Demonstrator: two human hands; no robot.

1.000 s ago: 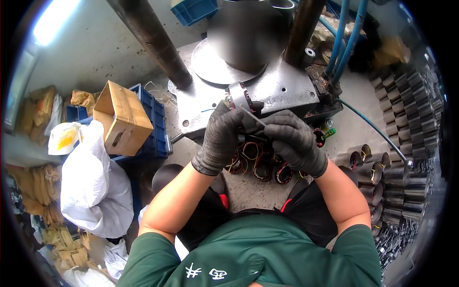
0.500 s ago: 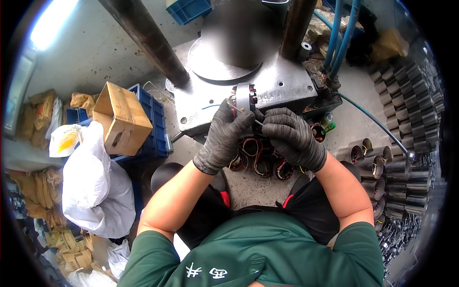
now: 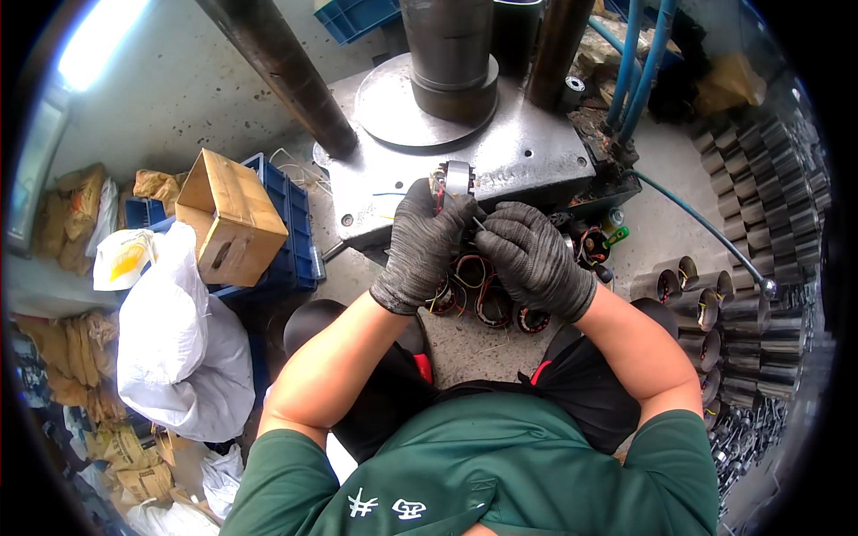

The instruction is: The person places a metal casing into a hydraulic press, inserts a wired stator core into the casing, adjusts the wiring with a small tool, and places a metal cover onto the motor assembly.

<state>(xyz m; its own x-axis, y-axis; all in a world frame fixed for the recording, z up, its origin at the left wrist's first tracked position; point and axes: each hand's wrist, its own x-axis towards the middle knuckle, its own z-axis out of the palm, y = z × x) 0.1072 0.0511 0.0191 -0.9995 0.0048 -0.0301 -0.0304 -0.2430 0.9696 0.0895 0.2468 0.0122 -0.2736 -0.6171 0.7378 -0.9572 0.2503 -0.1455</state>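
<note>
Overhead, gloved left hand [image 3: 424, 241] grips a small copper-wound steel motor stator [image 3: 454, 181] by its rim; right hand [image 3: 534, 257] pinches its thin, likely fragile wire.

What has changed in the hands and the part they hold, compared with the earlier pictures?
The left hand has kept its grip on the wound motor part and turned it, so its metal side now faces up more. The right hand stays against it from the right; it seems to pinch a thin wire, which is too small to confirm. The press plate, cardboard box and coils on the floor lie as before.
</note>
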